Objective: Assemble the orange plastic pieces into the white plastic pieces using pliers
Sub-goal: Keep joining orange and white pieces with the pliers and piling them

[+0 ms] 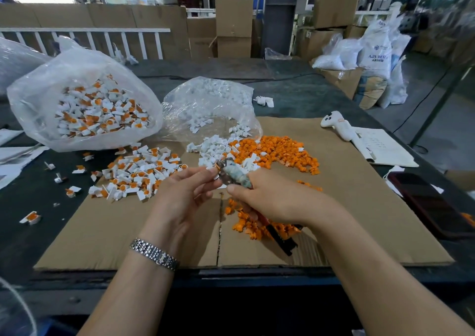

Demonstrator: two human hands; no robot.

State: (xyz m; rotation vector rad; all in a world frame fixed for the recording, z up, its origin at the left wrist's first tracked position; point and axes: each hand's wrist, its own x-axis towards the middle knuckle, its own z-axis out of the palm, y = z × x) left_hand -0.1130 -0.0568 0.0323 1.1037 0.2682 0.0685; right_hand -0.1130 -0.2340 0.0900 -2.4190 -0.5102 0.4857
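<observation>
My right hand (272,199) grips the pliers (234,175); their dark handles stick out below the hand toward me. The jaws point up-left and close on a small white and orange piece (218,166). My left hand (185,189) pinches that same piece at the jaw tips. Loose orange pieces (280,150) lie heaped beyond my hands, with a smaller orange heap (246,226) under my right wrist. Loose white pieces (213,148) spill from a clear bag. Assembled white-and-orange pieces (141,173) lie piled to the left.
A cardboard sheet (359,207) covers the dark table. A large clear bag (84,104) of assembled pieces stands at the left, a bag of white pieces (210,102) at centre. A white controller (336,127) and papers (385,150) lie at right, a dark phone (426,204) near the right edge.
</observation>
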